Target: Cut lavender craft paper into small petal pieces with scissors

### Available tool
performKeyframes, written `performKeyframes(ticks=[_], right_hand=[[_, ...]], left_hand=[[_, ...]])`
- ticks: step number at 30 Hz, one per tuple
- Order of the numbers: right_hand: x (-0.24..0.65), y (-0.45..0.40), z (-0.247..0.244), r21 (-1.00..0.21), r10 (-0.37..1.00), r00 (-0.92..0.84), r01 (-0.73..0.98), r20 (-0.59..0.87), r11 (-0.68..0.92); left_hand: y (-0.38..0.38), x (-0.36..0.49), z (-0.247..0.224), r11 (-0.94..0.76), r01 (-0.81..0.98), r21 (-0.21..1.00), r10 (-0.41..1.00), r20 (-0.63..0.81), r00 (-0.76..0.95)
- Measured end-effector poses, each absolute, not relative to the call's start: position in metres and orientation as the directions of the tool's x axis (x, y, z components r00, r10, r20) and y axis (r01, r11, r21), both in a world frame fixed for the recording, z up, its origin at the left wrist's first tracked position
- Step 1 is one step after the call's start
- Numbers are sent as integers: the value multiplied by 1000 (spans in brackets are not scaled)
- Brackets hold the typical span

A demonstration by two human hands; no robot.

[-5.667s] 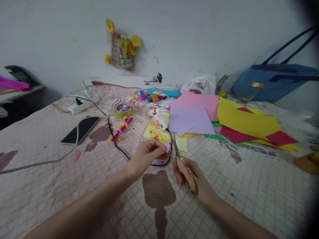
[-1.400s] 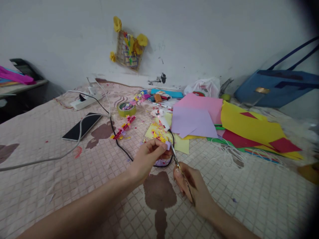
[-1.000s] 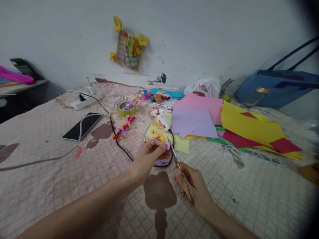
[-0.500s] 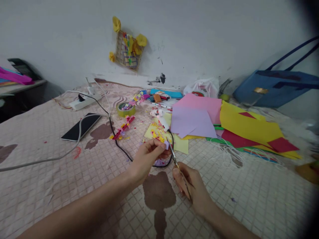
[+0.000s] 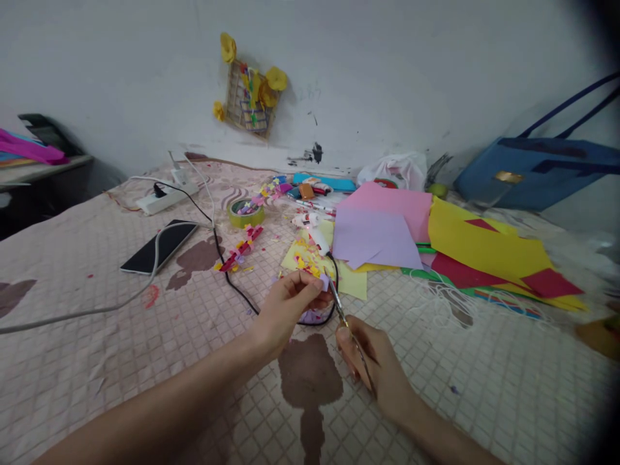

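Observation:
Between the thumb and fingers of my left hand is a small piece of purple paper. My right hand is closed round the handles of a pair of scissors, whose blades point up and left to the edge of that piece. Whether the blades touch the paper I cannot tell. Just beyond my hands lies a white hot glue gun on a pale yellow sheet scattered with yellow and pink paper bits.
Purple paper, pink paper and yellow paper lie to the right, near white string. A tape roll, a decorated red strip, a phone and a power strip sit left. Black cable loops beside my hands.
The view has shifted very slightly. Both hands keep nearly the same pose, and the scissor blades look slightly more apart at the purple paper.

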State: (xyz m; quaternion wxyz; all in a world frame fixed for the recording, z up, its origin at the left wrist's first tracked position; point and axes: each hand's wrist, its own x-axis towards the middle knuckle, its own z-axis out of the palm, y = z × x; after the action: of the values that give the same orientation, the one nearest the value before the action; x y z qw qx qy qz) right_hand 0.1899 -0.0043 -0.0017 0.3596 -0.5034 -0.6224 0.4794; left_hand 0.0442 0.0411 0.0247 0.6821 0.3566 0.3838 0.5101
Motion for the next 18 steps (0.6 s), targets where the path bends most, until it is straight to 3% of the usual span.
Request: performKeyframes(ticks=[18], right_hand=[[190,-4,-2,-950,973,-223,313,-67,6]], left_hand=[[42,44,23,219,-410,885,971,-156,180]])
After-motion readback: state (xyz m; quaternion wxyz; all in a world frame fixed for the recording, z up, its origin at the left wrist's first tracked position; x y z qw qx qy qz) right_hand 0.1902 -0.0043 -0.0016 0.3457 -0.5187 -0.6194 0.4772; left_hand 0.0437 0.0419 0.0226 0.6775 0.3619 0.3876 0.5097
